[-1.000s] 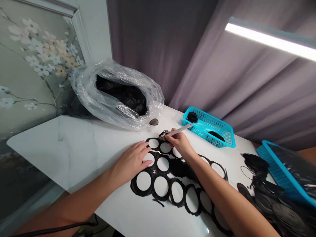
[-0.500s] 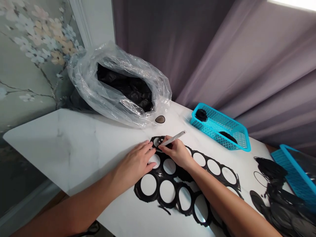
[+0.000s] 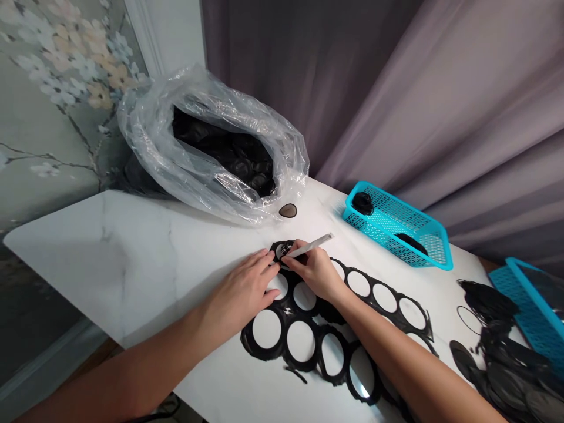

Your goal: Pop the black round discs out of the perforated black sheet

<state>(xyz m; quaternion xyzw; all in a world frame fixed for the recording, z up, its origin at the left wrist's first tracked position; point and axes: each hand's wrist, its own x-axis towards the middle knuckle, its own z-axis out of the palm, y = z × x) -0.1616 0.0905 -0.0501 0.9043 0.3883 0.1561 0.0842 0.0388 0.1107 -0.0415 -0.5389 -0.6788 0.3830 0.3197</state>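
My right hand grips a slim, flat white tool like a pen, its tail end pointing up and right. The tool's working end is hidden by my fingers, so its kind is unclear. It meets a black sheet with round holes at the sheet's upper left corner, where thin dark loops lie within one hole. Palm down beside it, my left hand rests with fingers spread, their tips on the sheet's left edge. The white table shows through the holes.
A clear plastic bag of black pieces stands at the back left, with a small brown oval piece by it. To the right are a turquoise basket, a second blue basket and a heap of black pieces.
The view has shifted very slightly. Both hands keep nearly the same place on the black sheet, and the white tool is still held at its corner.
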